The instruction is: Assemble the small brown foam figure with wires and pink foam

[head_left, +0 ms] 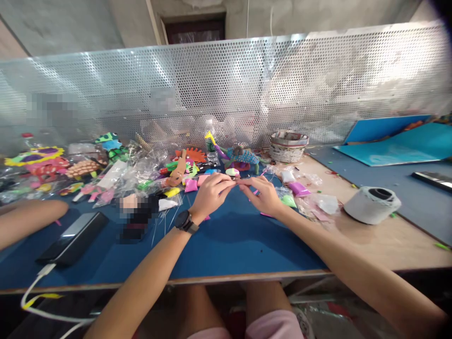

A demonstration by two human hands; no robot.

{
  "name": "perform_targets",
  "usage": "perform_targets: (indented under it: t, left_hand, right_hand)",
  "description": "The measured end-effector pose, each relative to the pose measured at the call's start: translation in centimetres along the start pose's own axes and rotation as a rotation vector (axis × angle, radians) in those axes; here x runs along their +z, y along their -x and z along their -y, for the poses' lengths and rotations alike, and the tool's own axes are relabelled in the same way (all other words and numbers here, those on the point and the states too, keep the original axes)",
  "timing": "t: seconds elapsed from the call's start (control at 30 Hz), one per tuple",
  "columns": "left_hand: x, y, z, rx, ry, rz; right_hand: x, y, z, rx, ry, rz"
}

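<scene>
My left hand (212, 190), with a dark watch (186, 222) on its wrist, is raised over the blue mat (226, 249), fingers pinched together. My right hand (263, 193) meets it fingertip to fingertip, also in a pinch. Something small and dark sits between the fingertips, too small to name. Just behind the hands lie a rounded white, yellow and pink piece (232, 173) and a blue dotted clay-like animal figure (243, 156). Packets of pink clay (191, 185) and purple clay (299, 189) lie on either side.
A black power bank (72, 238) with a white cable lies at left, near another person's forearm (31, 219). Colourful figures and plastic bags crowd the back left. A water bottle (210, 141), a woven basket (288, 146), a white roll (372, 205) and a blue folder (388, 141) stand around.
</scene>
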State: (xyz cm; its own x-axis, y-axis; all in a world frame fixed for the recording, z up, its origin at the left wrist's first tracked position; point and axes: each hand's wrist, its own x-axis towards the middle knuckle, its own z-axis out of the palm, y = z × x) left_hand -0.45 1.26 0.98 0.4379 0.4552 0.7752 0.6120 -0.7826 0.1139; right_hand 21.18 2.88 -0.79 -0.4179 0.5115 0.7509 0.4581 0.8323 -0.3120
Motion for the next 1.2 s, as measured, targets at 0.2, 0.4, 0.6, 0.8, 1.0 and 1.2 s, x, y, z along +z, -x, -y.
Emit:
perform_targets:
  t: [0.2, 0.4, 0.6, 0.8, 1.0, 1.2]
  left_hand:
    - [0.6, 1.1, 2.4, 0.009, 0.013, 0.328]
    - [1.1, 2.2, 3.5, -0.050, 0.056, 0.466]
    - [1.4, 2.5, 3.6, -0.118, 0.129, 0.467]
    - [1.9, 2.5, 3.5, -0.163, 0.163, 0.463]
    - [2.3, 2.6, 3.4, -0.190, 0.164, 0.452]
    - [2.3, 2.7, 3.5, -0.201, 0.177, 0.456]
  right_hand:
    - [0.3, 0.3, -1.6, -0.164, 0.065, 0.289]
    - [1.1, 0.6, -2.4, -0.281, 0.133, 0.455]
    - [1.3, 0.8, -2.3, -0.318, 0.148, 0.486]
    - [0.9, 0.8, -1.6, -0.267, 0.128, 0.507]
    - [0.8, 0.8, -1.2, -0.242, 0.097, 0.488]
    - [1.0, 0.8, -1.3, -0.202, 0.060, 0.482]
